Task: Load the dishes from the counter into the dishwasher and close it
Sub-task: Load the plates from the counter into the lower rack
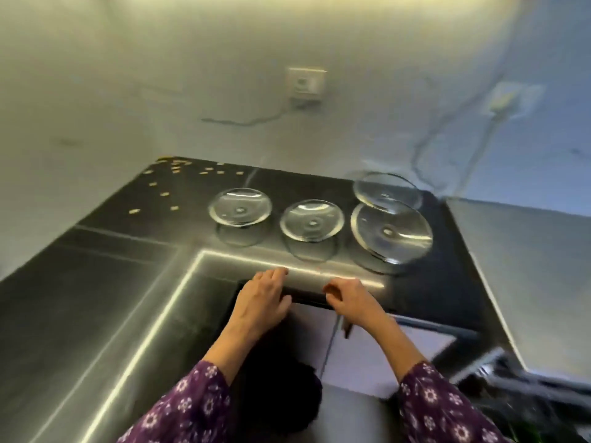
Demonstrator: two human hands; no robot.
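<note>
My left hand [262,298] lies flat on the table [96,282] edge; whether my curled right hand [350,298] grips anything, I cannot tell.

On the counter [96,282], the left bowl [240,215] stands just left of the middle bowl [311,223], the right bowl [391,233] just right of it, and the rear dish [387,190] behind and to its right. Crumbs [166,183] lie well behind it to the left. The left hand [260,298] and right hand [350,302] lie just before it.

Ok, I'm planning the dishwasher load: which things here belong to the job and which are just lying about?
Job: left glass bowl, middle glass bowl, large glass dish, rear glass dish, all on the counter.
Lying about: crumbs, wall socket, cable.
</note>
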